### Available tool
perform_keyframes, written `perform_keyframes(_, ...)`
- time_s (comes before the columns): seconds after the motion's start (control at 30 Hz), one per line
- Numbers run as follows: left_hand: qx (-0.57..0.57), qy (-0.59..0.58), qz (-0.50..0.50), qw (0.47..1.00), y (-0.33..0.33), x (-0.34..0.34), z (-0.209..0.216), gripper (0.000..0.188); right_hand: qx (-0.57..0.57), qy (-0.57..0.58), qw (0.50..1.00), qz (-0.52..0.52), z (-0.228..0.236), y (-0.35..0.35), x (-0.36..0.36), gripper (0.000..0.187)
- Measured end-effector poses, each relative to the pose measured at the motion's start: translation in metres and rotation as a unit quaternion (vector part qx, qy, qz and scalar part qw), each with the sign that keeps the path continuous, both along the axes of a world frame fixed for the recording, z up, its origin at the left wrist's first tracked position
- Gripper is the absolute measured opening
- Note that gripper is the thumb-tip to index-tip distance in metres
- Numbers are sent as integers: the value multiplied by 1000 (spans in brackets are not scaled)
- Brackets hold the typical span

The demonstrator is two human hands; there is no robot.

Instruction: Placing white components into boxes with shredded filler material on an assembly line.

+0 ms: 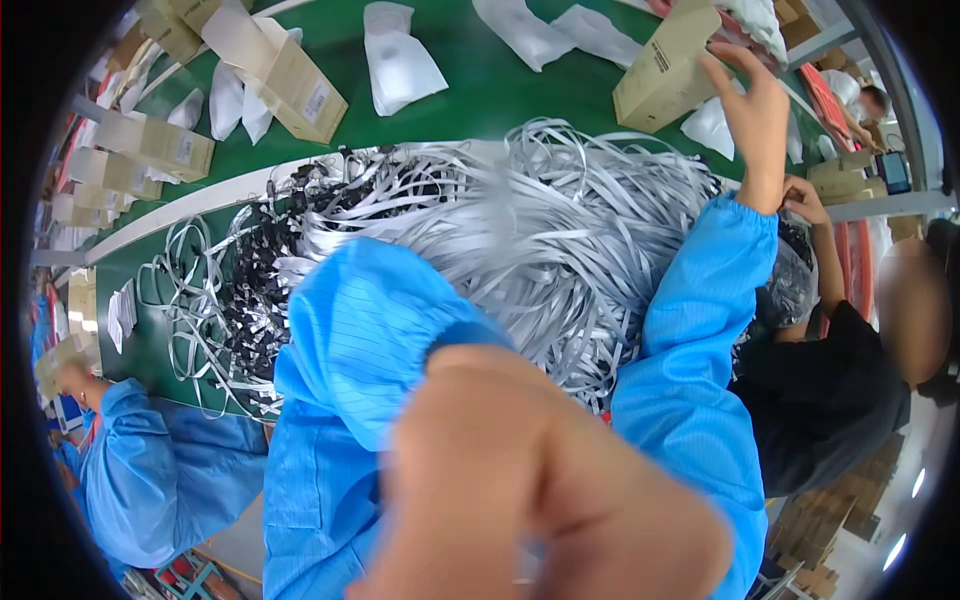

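Note:
My right hand (752, 105) reaches to the far right, its thumb and fingers closed on the upper edge of an open tan cardboard box (655, 85). The box stands tilted on the green conveyor belt (480, 110). Very close and blurred, my left hand (540, 480) is raised over the lower middle of the view. It is bent back toward me, and its fingertips are hidden, so whether it holds anything does not show. Beyond it lies a large heap of flat grey-white straps (600, 230) with black ends.
Another open box (285, 85) and white wrapped packets (400, 65) rest on the belt. More boxes (160, 145) line the left. A co-worker in blue (170, 470) is at left; a person in black (820, 400) is close at right. A metal rail (890, 207) crosses the right side.

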State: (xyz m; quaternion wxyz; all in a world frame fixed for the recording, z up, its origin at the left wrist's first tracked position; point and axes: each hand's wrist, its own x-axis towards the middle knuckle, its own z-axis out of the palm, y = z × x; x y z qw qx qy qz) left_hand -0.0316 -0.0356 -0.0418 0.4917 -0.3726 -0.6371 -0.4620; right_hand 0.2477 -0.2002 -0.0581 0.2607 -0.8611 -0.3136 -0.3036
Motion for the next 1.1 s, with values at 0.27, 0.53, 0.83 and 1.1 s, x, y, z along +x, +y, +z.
perform_keyframes(0.27,18,62,-181,981,-28,13,-10,37,144,-33,989,-12,45,17,-64,24)
perform_keyframes(0.53,10,69,-377,924,-17,19,-19,33,126,42,983,126,57,43,-107,18)
perform_keyframes(0.83,11,65,-561,825,-41,63,-29,32,220,223,882,352,44,70,-128,40)
perform_keyframes(1.1,17,8,-824,566,39,67,-20,33,348,385,742,425,33,117,-184,79)
